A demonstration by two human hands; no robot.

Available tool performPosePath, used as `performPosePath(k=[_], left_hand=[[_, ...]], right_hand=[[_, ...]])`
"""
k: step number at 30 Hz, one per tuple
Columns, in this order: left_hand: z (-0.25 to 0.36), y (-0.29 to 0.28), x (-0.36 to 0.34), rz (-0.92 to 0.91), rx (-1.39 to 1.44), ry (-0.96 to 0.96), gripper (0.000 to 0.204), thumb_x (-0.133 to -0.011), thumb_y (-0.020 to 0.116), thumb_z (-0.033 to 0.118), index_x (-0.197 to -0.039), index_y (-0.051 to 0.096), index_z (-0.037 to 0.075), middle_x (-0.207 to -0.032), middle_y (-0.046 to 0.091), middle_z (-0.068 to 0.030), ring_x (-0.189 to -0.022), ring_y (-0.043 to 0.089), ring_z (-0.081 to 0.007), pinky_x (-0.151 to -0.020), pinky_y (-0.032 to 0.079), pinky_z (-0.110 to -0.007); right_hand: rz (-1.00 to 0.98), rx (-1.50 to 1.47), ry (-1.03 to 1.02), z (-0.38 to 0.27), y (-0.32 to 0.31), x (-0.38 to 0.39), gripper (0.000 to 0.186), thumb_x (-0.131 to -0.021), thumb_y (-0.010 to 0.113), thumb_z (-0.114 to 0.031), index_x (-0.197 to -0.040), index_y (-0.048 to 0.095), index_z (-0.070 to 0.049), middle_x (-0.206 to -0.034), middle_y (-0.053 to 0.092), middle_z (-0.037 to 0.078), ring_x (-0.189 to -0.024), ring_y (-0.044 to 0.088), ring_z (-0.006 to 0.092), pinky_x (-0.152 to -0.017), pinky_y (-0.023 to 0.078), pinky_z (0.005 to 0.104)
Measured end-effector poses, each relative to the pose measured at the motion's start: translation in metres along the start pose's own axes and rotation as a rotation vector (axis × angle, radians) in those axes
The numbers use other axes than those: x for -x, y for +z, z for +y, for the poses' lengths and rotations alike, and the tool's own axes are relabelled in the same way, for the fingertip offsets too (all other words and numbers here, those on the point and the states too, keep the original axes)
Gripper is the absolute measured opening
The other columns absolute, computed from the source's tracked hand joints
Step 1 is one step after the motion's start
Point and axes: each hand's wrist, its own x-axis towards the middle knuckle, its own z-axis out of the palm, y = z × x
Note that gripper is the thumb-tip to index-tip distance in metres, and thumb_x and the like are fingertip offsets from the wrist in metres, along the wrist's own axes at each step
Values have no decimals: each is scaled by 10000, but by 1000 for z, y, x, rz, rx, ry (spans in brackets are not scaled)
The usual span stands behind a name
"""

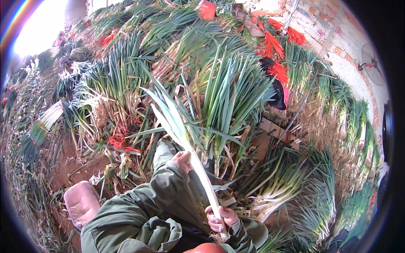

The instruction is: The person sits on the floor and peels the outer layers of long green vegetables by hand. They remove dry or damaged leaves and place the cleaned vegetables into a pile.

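Observation:
A single long green onion (203, 180) slants across my lap, its leaves fanning out at the upper left and its roots pointing down. My left hand (182, 161) is closed around the stalk just below the leaves. Lower down, my right hand (222, 219) grips the white end, close to the roots. Behind the leaves, a thick clump of untrimmed green onions (234, 99) stands upright with dry brown leaves about its base. To the right of my hands lies a loose pile of green onions with pale, clean stalks (276, 196).
Heaps of green onions (114, 80) surround me. A tied bundle (47, 118) lies at the left. Red strings (123, 141) lie on the littered ground, and more red strips (274, 45) hang at the back. A pink padded seat (81, 203) is at lower left; a fan (373, 65) stands far right.

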Motion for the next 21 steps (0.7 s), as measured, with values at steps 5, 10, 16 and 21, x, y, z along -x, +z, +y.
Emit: performPosePath(k=[5,10,16,21], left_hand=[[6,1,-5,-156,160,-74,201,-966,658,202,-1117,593,86,-1015,681,-71,-954,682,-248,-840,580,-449],[8,2,-27,-18,82,97,122,-966,669,194,-1002,588,110,-851,637,8,-763,639,-137,-713,586,-359],[18,0,-35,121,-76,6,114,-916,739,116,-961,654,54,-789,699,-61,-533,610,-144,-474,517,-316],[8,-11,-40,182,-126,-37,142,-907,751,136,-990,686,41,-766,701,-65,-493,602,-161,-472,515,-320]], right_hand=[[-71,-73,-38,10,5,12,601,-1018,526,-476,-1296,443,50,-755,430,38,-521,439,128,-457,417,296],[-101,-153,-37,20,1,19,604,-1013,538,-472,-1301,439,49,-749,427,40,-515,439,127,-461,422,288],[-18,-37,-40,19,-5,20,647,-988,609,-426,-1385,418,49,-805,495,68,-595,522,163,-509,481,304],[199,236,-1,19,-22,31,705,-926,727,-314,-1482,387,-46,-949,598,123,-751,652,234,-587,564,368]])
